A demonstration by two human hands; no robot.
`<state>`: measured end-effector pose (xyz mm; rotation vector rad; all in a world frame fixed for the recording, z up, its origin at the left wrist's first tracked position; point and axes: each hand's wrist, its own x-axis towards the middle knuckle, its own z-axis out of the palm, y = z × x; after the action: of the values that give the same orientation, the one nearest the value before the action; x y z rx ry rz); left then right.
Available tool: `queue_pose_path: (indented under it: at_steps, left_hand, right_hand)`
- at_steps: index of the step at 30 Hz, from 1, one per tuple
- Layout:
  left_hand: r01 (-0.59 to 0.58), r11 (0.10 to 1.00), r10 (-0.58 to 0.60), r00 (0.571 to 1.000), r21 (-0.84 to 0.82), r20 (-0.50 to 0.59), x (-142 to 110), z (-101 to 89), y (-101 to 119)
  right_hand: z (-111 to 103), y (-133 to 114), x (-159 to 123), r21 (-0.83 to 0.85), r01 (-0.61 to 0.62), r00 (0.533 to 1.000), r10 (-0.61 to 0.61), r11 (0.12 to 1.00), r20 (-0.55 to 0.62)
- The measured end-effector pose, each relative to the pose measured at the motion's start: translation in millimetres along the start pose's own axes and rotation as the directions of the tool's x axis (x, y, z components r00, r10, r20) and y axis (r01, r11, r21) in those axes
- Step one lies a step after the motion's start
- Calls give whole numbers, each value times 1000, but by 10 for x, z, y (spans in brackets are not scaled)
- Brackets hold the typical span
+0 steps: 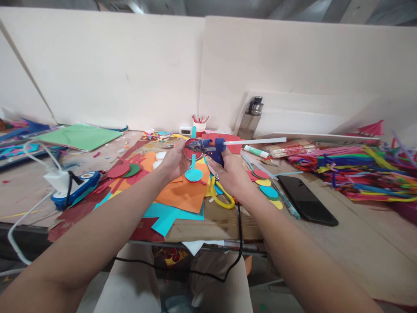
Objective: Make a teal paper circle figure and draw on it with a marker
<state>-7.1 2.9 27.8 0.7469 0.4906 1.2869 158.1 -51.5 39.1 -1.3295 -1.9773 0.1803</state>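
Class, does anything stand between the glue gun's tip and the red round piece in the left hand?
Nothing visible does: the front of the glue gun overlaps the red round piece in view, though contact is unclear.

Glue gun [215, 155]: blue body, red-orange band near the middle, front end dark and smudged; gripped in the right hand [233, 171], roughly level, nozzle toward the left. White glue stick [256, 141] juts well out of the rear; black cord [240, 226] drops from the handle past the table edge. Round red piece [188, 153], pale-rimmed, held in the left hand [177, 160] directly at the nozzle; contact unclear owing to blur. Light-blue strips [194, 131] show above and below it, the lower reaching a light-blue disc [193, 175]; attachment appears likely, not confirmed.
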Motion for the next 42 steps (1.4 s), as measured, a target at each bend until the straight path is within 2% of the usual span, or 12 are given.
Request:
queue_pose_path:
  at_steps: [3,8,10,14,20,25,31,36,40,42]
  left_hand:
    - [-37,999,36,999,25,19,31,-36,32]
    - [-80,996,81,995,27,-51,57,-45,77]
    - [-71,997,72,996,22,-45,53,-40,68]
    - [-17,1000,17,1000,19,1,17,-14,27]
    - [16,1000,-16,999,13,-45,-44,51,10]
    - [27,1000,-27,1000,7,9,-57,37,9]
    - [25,1000,-25,1000,18,8,-31,-32,14]
    - [-50,999,49,998,-18,-49,37,-73,16]
    - [-58,998,56,998,-39,-42,61,-79,9]
    - [-54,998,53,998,-36,-30,56,-77,4]
  right_hand:
    - [-4,-13,-9,-4,-3,1000,3,1000,29]
    - [-14,-42,-15,-12,-24,997,25,1000,78]
    - [-13,-41,-13,-13,-28,996,29,1000,82]
    - [-9,-11,-4,-8,-13,999,14,1000,30]
    - [-47,-7,9,53,11,1000,-11,999,-12]
    - [-67,-17,10,85,-39,999,41,996,-28]
    - [-39,37,12,148,-67,994,79,987,-78]
    - [-19,92,29,160,-14,989,37,987,-143]
    - [1,127,37,155,51,980,-20,987,-197]
    - [6,137,36,134,44,979,-16,990,-205]
